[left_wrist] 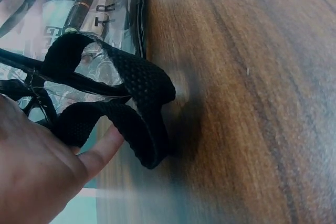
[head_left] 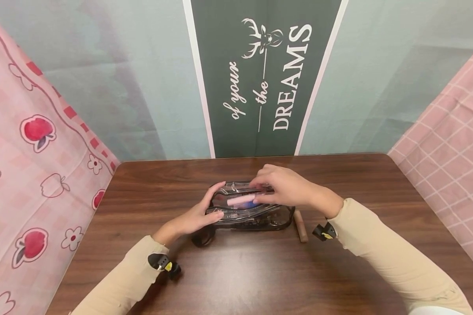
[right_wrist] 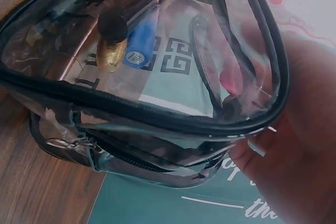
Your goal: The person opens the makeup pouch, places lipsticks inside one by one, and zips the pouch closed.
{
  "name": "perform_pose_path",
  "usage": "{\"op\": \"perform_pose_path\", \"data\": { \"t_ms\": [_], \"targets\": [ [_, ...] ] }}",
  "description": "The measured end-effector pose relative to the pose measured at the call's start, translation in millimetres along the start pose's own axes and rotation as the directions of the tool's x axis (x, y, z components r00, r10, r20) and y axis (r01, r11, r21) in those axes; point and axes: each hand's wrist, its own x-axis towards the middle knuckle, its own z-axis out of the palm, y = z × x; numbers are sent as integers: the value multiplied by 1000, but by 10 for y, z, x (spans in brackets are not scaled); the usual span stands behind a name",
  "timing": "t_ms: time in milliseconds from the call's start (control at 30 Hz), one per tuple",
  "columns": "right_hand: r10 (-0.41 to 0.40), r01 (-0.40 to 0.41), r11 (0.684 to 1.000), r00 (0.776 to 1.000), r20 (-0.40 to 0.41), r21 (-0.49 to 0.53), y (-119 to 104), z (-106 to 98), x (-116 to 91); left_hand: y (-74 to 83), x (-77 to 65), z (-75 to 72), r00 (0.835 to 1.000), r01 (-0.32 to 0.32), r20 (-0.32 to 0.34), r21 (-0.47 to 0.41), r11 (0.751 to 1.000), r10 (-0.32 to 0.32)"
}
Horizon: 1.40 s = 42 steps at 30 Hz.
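Observation:
A clear toiletry bag (head_left: 256,224) with black piping lies on the table, its zip opening spread apart. My left hand (head_left: 195,214) grips its left end, thumb on the near rim and fingers at the far side. A black strap loop (left_wrist: 139,72) hangs from that end, beside a finger. Over the opening, my right hand (head_left: 285,186) pinches the end of a pink tube (head_left: 238,200). Through the plastic, the right wrist view shows a blue tube (right_wrist: 142,40), a dark-capped tube (right_wrist: 113,24) and a gold-coloured piece (right_wrist: 110,56).
A brownish-pink tube (head_left: 300,226) lies on the wooden table (head_left: 236,271) just right of the bag. Behind the table hangs a green cloth (head_left: 256,131) with lettering. Pink patterned cloths (head_left: 35,183) flank both sides.

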Motion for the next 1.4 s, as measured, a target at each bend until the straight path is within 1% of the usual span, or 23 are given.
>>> {"op": "perform_pose_path", "data": {
  "t_ms": [233,333,600,767,900,1100,1300,1400],
  "targets": [
    [-4,4,1000,1000,1,10,-10,-23,-1,4,-2,3,1000,-11,12,-9,1000,11],
    [-6,6,1000,1000,-1,8,-12,-34,-2,6,0,3,1000,-6,16,-31,1000,7],
    [-8,8,1000,1000,-12,-7,0,-48,-46,17,15,8,1000,-5,28,-52,999,7],
    [-18,18,1000,1000,-25,2,0,-60,-70,9,10,6,1000,-5,28,-50,999,6],
    [-4,5,1000,1000,-21,11,5,-66,-88,8,2,6,1000,-8,21,-31,999,9],
    [14,-13,999,999,-31,33,46,-107,-159,12,3,14,1000,-10,11,-6,1000,10],
    [0,4,999,997,-75,43,121,-158,-269,8,-3,17,1000,-15,17,-36,999,15],
    [10,-4,998,996,-93,61,152,-194,-339,4,-3,20,1000,-15,20,-42,999,16]
  ]
}}
